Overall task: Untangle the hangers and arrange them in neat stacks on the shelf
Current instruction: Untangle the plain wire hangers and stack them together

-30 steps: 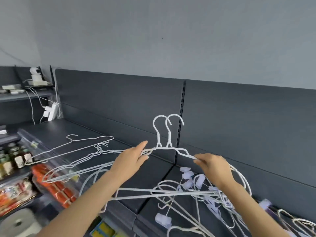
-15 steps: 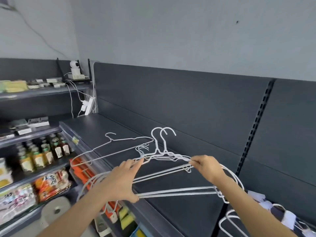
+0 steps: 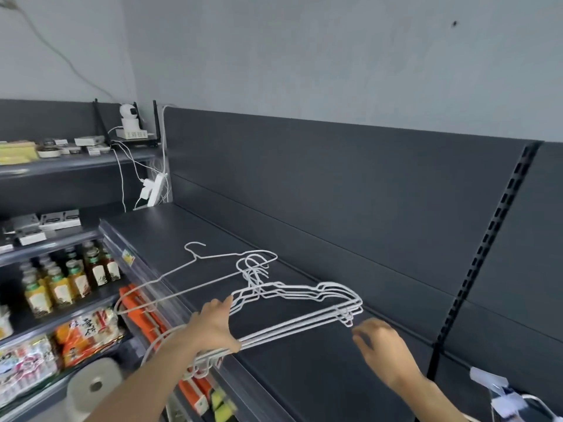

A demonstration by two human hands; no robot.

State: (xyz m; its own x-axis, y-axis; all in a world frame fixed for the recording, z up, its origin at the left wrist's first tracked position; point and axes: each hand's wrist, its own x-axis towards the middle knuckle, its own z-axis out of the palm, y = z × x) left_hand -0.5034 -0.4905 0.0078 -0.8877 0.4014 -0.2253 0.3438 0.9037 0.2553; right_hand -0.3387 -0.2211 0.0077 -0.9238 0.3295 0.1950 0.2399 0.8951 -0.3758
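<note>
Item: bundle of white wire hangers (image 3: 292,303), several nested together, lying flat on the dark shelf (image 3: 304,376) with hooks pointing away from the person; a looser single hanger (image 3: 195,269) lies just beyond, overhanging the shelf's front edge. Handling, by judgement: thin coated wire, light, springy rather than rigid, prone to snag where hooks and shoulder notches interlock; likely slippery against the smooth shelf. Best hold: the straight bottom bars or the neck below the hooks, gathering all wires at once. Left hand (image 3: 213,327): fingers closed around the bundle's near end, where the bottom bars converge under the palm. Right hand (image 3: 380,348): fingers spread and empty, just short of the bundle's far corner, not touching it. Hidden or unclear: the exact number of hangers in the bundle cannot be counted; the wire ends beneath the left fingers are covered; the right hand is motion-blurred. To the right of the right fingers, white clip pieces (image 3: 493,388) and another wire loop are cut off by the frame edge. Lower shelves to the left hold bottles (image 3: 61,284) and packets.
</note>
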